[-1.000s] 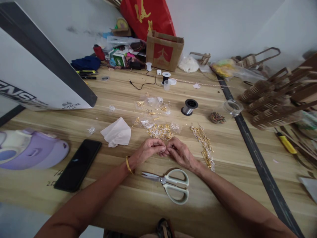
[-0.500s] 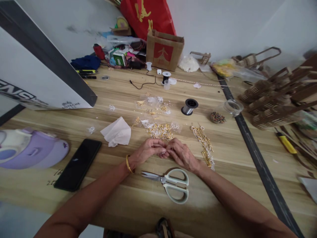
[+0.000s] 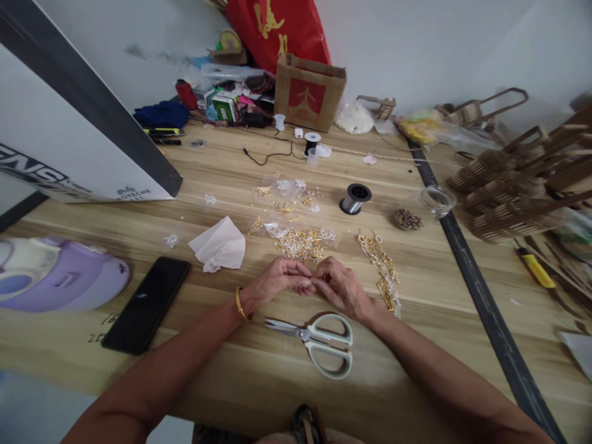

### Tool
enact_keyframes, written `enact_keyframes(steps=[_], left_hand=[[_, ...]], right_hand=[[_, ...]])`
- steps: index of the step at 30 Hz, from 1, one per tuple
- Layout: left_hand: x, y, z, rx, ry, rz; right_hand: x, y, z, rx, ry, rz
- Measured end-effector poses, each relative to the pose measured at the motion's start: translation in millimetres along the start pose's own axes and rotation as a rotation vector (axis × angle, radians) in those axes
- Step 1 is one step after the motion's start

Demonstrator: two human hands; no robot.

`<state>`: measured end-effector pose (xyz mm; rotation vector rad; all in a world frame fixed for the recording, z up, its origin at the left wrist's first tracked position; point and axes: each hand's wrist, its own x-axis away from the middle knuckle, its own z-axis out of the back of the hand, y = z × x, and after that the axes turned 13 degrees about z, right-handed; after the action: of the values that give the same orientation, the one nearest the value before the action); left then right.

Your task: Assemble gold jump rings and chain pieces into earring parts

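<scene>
My left hand [image 3: 276,282] and my right hand [image 3: 339,287] meet fingertip to fingertip on the wooden table [image 3: 259,376], both pinched on a tiny metal piece that I cannot make out. A gold bangle [image 3: 239,303] circles my left wrist. Just beyond the hands lies a heap of small gold and silver findings [image 3: 298,242]. A pile of gold chain pieces [image 3: 383,271] lies right of my right hand. Pale green scissors [image 3: 319,342] rest shut on the table just in front of the hands.
A black phone [image 3: 147,304] and a crumpled tissue [image 3: 219,245] lie to the left, with a purple and white device [image 3: 55,277] further left. A wire spool [image 3: 354,198], a bead lid [image 3: 407,219] and a glass jar [image 3: 436,200] sit behind. Wooden racks [image 3: 518,179] crowd the right.
The hands stay pinched together at the same spot, with only small finger shifts. The view has tilted very slightly.
</scene>
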<state>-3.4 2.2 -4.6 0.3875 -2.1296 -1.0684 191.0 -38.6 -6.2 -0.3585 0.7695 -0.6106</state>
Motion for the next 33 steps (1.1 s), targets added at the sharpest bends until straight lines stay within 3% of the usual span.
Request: enact_keyframes(steps=[13, 21, 27, 33], left_hand=[[-2, -4, 1.1, -0.028, 0.05, -0.052], [-2, 0, -1.7, -0.06, 0.116, -0.103], [-2, 1, -4.8, -0.101, 0.207, -0.124], [-1, 3, -8.9, -0.114, 0.225, -0.133]], right_hand=[[-3, 0, -5, -0.214, 0.185, -0.191], [-8, -8, 5, -0.258, 0.078, -0.143], [-5, -7, -1, -0.128, 0.049, -0.122], [-4, -6, -4, -0.084, 0.033, -0.121]])
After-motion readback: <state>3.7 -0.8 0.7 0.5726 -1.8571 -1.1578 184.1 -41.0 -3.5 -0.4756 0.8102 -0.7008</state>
